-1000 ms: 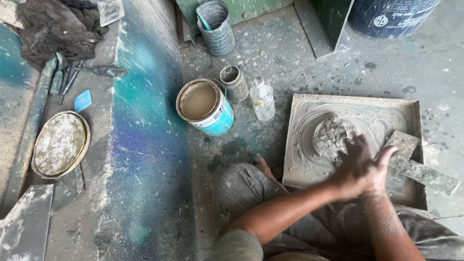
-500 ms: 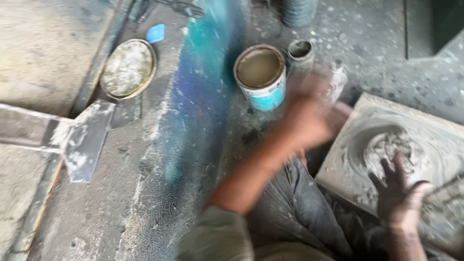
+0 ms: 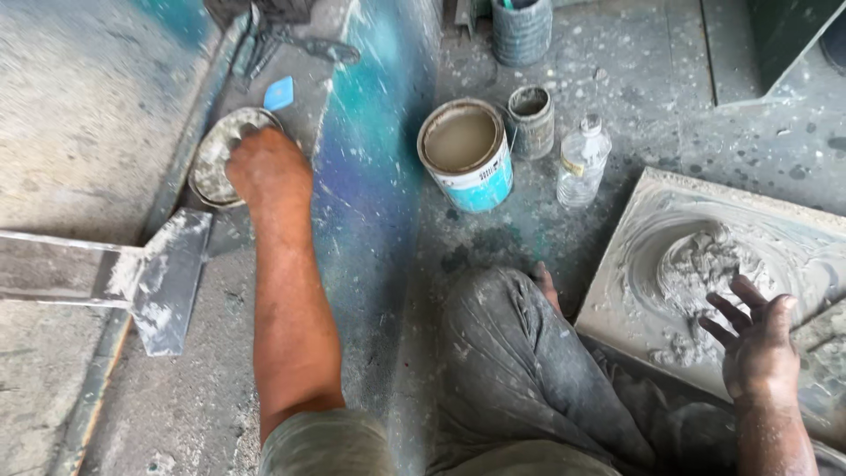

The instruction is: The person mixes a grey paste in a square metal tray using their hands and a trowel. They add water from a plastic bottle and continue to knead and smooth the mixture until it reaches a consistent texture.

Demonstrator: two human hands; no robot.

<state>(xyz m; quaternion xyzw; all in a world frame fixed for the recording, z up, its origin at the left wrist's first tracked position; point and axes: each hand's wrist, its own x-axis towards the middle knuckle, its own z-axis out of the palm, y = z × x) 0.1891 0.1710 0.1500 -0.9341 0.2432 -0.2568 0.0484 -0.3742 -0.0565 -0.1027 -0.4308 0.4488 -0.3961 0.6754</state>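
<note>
Dusty concrete floor: left hand grips a round lid, right hand hovers open above the putty tray

Three containers stand on my spattered concrete floor, ahead of my knee. The round open paint tin with a white and turquoise label band is nearest to me. Just beside it, to its right, stands a small grey crusted can. Right of that stands a clear plastic bottle with a small yellow-edged label, upright and capped.
</note>
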